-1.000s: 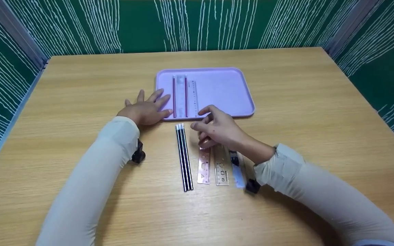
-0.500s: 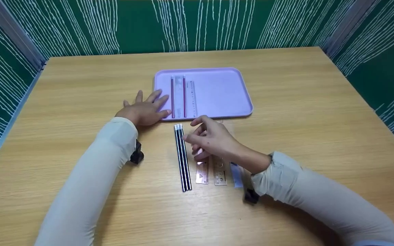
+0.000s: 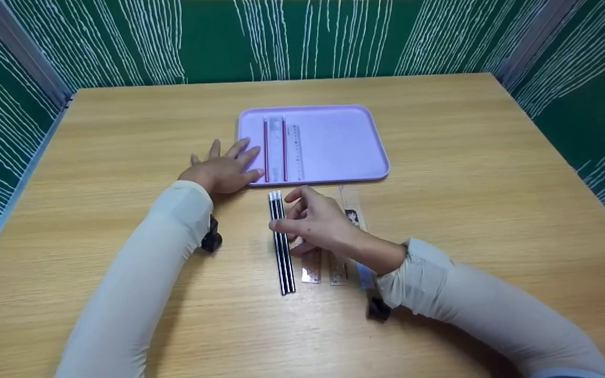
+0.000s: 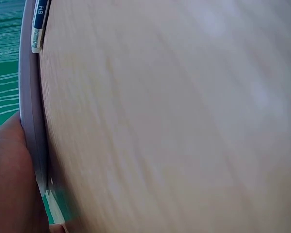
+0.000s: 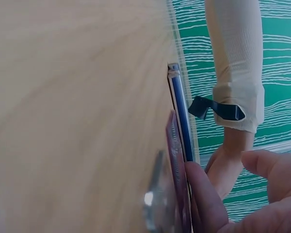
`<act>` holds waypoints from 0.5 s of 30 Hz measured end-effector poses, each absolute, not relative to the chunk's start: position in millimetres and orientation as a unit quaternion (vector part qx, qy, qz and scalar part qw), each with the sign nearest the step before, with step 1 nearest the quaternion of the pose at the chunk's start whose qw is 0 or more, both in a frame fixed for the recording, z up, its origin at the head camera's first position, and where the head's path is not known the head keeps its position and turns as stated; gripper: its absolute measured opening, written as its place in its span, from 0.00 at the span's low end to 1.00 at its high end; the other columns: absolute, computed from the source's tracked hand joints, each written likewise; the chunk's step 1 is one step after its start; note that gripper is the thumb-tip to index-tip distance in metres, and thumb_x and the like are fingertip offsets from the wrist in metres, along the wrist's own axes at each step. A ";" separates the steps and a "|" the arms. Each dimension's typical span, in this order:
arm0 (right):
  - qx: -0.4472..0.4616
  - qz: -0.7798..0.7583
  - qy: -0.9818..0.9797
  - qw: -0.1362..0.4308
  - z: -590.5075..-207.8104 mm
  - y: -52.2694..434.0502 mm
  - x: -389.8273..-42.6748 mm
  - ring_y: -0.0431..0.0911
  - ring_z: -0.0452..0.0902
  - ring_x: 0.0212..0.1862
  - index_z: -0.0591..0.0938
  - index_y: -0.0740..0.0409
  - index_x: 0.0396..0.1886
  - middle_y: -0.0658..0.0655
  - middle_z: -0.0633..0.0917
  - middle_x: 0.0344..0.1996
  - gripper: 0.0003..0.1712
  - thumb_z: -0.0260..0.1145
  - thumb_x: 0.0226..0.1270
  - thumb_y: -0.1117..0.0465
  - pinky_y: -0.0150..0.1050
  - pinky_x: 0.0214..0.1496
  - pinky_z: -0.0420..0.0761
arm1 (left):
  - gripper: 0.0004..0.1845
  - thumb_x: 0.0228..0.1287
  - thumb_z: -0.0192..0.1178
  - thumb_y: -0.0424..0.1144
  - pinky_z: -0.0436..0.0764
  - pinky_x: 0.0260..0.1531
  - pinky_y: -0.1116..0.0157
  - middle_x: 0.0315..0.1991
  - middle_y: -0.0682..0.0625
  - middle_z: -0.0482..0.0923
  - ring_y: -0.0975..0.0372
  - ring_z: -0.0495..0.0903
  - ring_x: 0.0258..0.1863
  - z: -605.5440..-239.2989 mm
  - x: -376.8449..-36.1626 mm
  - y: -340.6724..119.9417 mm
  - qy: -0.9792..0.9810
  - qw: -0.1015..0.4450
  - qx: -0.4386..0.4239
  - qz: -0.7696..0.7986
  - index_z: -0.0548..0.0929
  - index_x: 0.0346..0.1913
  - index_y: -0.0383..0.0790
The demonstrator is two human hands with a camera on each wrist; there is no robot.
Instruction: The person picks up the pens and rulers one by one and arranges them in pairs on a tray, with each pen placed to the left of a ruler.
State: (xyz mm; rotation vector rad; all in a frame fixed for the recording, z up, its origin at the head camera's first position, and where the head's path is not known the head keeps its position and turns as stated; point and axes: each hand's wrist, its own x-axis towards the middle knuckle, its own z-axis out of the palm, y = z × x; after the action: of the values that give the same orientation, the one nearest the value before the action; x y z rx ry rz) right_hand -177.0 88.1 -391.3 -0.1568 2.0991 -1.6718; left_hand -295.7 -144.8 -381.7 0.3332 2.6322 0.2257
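On the left rim of the purple tray [image 3: 344,144] my left hand [image 3: 218,172] rests with its fingers spread. My right hand [image 3: 315,220] is over a row of dark striped pencils [image 3: 285,270], its thumb reaching across them in the head view. From the right wrist, the thumb stands apart from a finger that is right beside the pencils [image 5: 183,114] and a pink ruler [image 5: 175,158]. That pink ruler [image 3: 311,269] lies partly under the hand, as does a clear ruler [image 3: 338,273]. A ruler with a blue end [image 3: 365,277] lies further right.
Inside the tray are two red pencils [image 3: 266,157] alternating with two clear rulers [image 3: 295,152]. Everything stands on a wooden table [image 3: 449,142], with green, white-streaked walls [image 3: 213,42] behind and at the sides.
My right hand has moved left and nearer to me, from the tray's front edge to the dark pencils. The left hand has stayed on the tray.
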 end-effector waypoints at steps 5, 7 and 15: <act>-0.050 -0.592 0.772 0.225 -392.2 84.7 -176.4 0.52 0.85 0.37 0.71 0.58 0.61 0.61 0.81 0.45 0.39 0.82 0.53 0.59 0.49 0.35 0.91 | 0.40 0.69 0.31 0.78 0.27 0.67 0.23 0.83 0.64 0.21 0.38 0.21 0.80 -381.7 -293.9 -144.9 0.961 0.234 0.124 0.085 0.36 0.80 0.77; -0.049 -0.586 0.777 0.224 -392.5 83.8 -176.4 0.52 0.85 0.37 0.71 0.58 0.60 0.60 0.80 0.45 0.39 0.83 0.52 0.62 0.48 0.35 0.91 | 0.40 0.69 0.32 0.78 0.28 0.68 0.23 0.83 0.64 0.22 0.38 0.21 0.80 -381.5 -293.7 -144.8 0.961 0.233 0.125 0.085 0.36 0.80 0.77; -0.068 -0.528 0.824 0.195 -394.5 78.9 -176.1 0.51 0.86 0.34 0.73 0.62 0.59 0.58 0.81 0.42 0.43 0.86 0.42 0.69 0.42 0.31 0.90 | 0.39 0.71 0.33 0.76 0.26 0.67 0.24 0.83 0.64 0.21 0.38 0.20 0.80 -382.5 -295.0 -146.0 0.959 0.237 0.128 0.092 0.37 0.81 0.75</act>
State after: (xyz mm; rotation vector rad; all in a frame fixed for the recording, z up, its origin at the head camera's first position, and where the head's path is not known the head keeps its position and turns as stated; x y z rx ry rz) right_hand -176.1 78.9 -394.5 -0.1897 2.3090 -1.4792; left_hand -295.0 -146.0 -382.5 0.3505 2.6282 0.2513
